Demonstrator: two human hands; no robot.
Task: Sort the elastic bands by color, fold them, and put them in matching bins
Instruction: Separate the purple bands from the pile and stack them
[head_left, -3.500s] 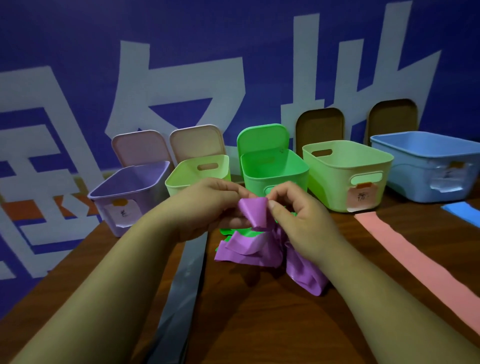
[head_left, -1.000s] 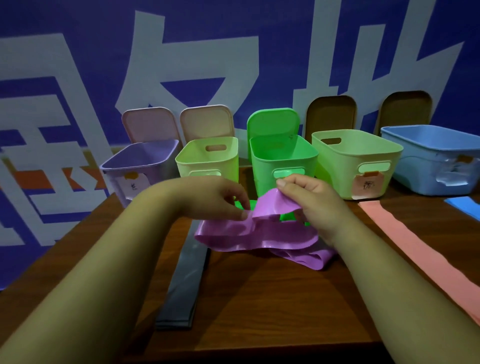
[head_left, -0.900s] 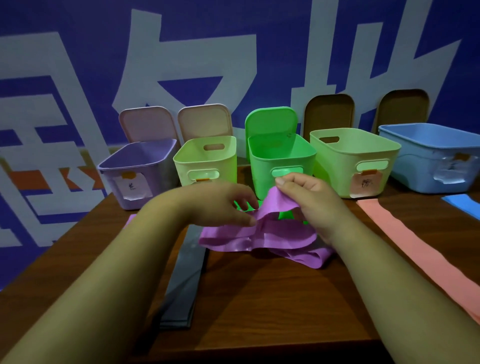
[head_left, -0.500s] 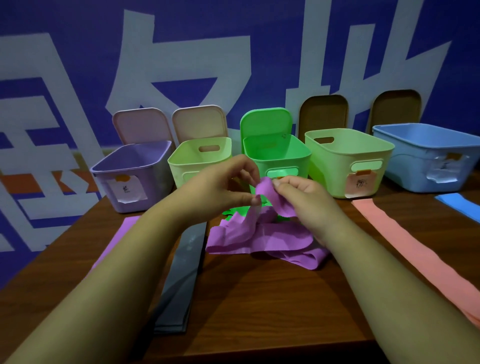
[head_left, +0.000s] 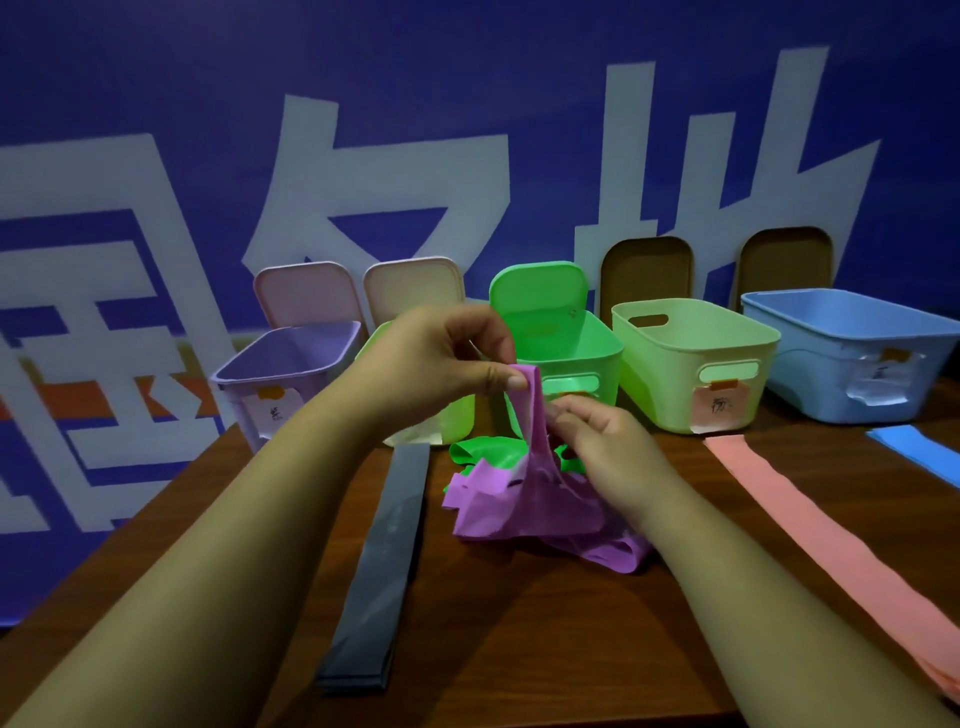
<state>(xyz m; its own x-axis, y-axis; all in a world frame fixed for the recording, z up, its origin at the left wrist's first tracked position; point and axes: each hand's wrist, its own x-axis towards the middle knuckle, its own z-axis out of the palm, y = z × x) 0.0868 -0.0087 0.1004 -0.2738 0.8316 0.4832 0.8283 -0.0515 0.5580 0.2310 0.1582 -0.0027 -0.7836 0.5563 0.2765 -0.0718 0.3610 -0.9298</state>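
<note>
Purple elastic band (head_left: 519, 512) lies bunched on the desk (head_left: 519, 649) in front of the bright green bin (head_left: 576, 358), with one strand pulled up taut. The left hand (head_left: 441, 358) pinches the top of that strand between thumb and fingers. The right hand (head_left: 608, 447) holds it lower down, fingers curled round it. A green band (head_left: 485, 452) shows beneath the heap, and a grey band (head_left: 389, 545) lies just to its left.

Left hand (head_left: 441, 358), right hand (head_left: 608, 441) bare. Left forearm (head_left: 234, 545), right forearm (head_left: 753, 571) bare down to lower frame corners. Left thumbnail short.
</note>
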